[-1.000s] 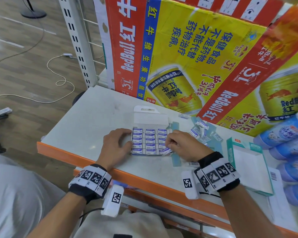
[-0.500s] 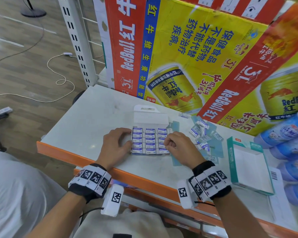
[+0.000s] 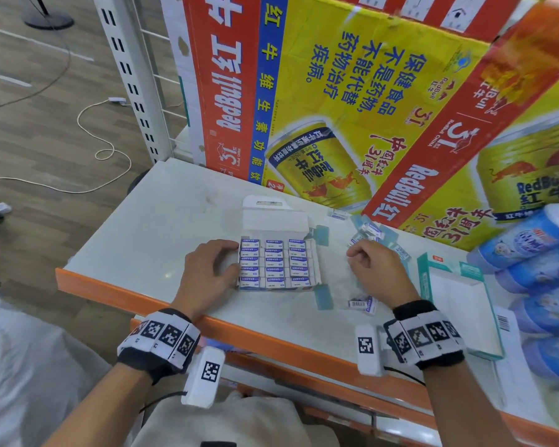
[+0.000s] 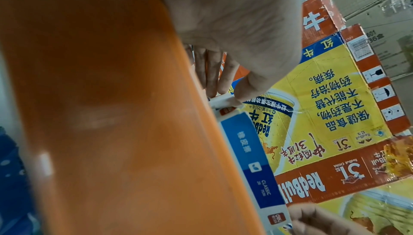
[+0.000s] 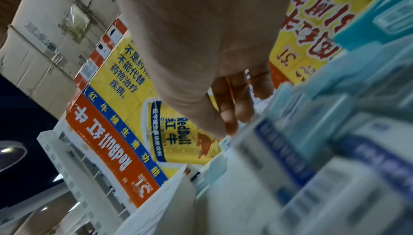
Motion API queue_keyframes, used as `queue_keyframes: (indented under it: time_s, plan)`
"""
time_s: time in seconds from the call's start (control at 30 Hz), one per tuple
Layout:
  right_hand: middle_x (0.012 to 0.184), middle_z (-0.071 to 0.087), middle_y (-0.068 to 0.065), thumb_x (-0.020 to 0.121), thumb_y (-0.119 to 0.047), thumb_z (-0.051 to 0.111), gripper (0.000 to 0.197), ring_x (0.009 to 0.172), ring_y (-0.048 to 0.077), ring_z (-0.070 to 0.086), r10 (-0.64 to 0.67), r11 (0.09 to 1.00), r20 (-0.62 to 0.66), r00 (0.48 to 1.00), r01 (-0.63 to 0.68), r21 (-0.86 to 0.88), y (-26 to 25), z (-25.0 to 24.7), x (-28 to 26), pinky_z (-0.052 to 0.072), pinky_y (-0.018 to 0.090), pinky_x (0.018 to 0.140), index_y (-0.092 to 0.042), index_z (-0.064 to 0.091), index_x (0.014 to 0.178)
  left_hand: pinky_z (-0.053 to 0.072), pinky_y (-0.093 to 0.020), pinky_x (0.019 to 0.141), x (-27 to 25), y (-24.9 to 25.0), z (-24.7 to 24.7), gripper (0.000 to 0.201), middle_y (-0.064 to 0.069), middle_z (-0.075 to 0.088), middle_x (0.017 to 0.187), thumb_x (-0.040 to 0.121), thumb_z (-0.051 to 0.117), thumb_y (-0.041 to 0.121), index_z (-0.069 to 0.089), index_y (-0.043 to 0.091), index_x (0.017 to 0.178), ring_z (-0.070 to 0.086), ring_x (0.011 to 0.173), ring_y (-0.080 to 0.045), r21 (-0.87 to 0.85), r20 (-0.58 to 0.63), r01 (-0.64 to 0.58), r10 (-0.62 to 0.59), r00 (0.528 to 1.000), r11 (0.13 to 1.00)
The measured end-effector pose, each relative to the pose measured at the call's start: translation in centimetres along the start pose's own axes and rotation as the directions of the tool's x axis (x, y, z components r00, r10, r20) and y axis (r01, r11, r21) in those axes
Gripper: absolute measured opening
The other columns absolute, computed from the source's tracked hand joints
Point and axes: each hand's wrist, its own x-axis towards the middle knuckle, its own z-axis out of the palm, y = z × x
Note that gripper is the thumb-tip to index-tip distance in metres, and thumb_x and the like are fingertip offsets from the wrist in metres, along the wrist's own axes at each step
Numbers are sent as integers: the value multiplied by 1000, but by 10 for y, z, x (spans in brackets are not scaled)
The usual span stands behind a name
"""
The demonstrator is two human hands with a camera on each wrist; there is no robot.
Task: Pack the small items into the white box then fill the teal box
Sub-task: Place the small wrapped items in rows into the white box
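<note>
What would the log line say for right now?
white box: open, rows of erasers inside | left hand: holds its left side | right hand: off box, near loose erasers | teal box: unfilled

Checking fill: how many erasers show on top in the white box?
15 erasers: three columns of five in the white box, beside the left hand; more may lie underneath.
</note>
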Motion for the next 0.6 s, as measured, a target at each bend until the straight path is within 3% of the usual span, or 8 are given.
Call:
queue_keyframes:
  time_s: [0.07, 0.13, 0.23, 0.37, 0.6]
  plan:
    - [88, 57, 0, 84, 0, 52, 19, 77, 11, 50, 22, 999, 70, 997, -19, -35, 11, -9, -3, 39, 20, 73, -11, 66, 92, 39, -50, 98, 0, 0, 0, 43, 4, 63, 112, 74, 53, 37, 60, 19, 112, 54, 105, -16, 2, 1, -4, 4, 1000, 1000]
    - [92, 56, -2, 78, 4, 56, 28, 83, 11, 50, 7, 1000, 229, 973, -2, -23, 17, -15, -9, 37, 13, 73, -14, 67, 97, 39, -50, 99, 0, 1, 0, 43, 4, 64, 112, 74, 53, 36, 61, 19, 113, 54, 105, -17, 5, 4, -8, 8, 1000, 1000]
    - [99, 54, -9, 75, -8, 66, 33, 98, 9, 44, -40, 996, 401, 915, 69, -57, 18, -15, -19, 34, 16, 82, -27, 65, 103, 38, -50, 99, 1, 2, 0, 44, 4, 65, 112, 73, 53, 35, 61, 19, 114, 54, 106, -17, 9, 5, -6, 6, 1000, 1000]
    - [108, 52, -11, 73, -30, 74, 31, 104, 5, 38, -54, 992, 411, 910, 96, -83, 19, -13, -26, 32, 20, 84, -38, 61, 101, 38, -50, 99, 0, 2, 0, 44, 4, 65, 111, 74, 52, 36, 61, 20, 113, 54, 104, -16, 10, 10, -7, 7, 1000, 1000]
    - [110, 51, -13, 73, -32, 75, 44, 104, 11, 36, -84, 951, 441, 893, 204, -232, 22, -6, -27, 34, 26, 89, -30, 62, 115, 38, -49, 98, 1, 2, 1, 44, 4, 65, 110, 74, 53, 36, 61, 20, 113, 53, 103, -15, 8, 7, -7, 7, 1000, 1000]
